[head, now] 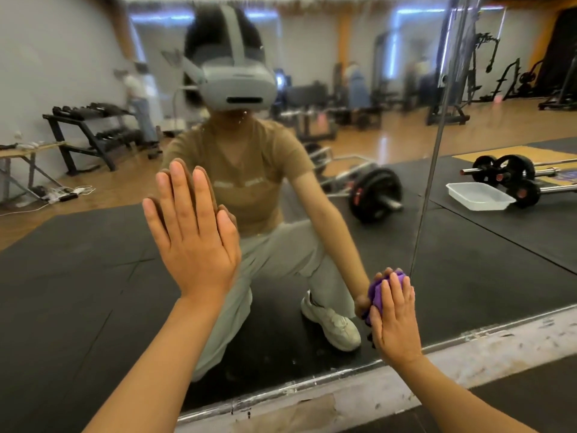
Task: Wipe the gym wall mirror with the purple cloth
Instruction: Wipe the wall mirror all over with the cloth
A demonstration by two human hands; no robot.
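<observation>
Mostly hidden purple cloth (pixel 379 292) under flat right hand (pixel 395 323) on mirror (pixel 93 276); left hand (pixel 193 239) flat, fingers straight, grip open.

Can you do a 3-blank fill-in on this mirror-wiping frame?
1. The left hand lies flat and ____ against the mirror.
2. The right hand presses the ____ cloth to the glass.
3. The cloth sits near the mirror's ____ edge.

Missing words: open; purple; bottom
</observation>
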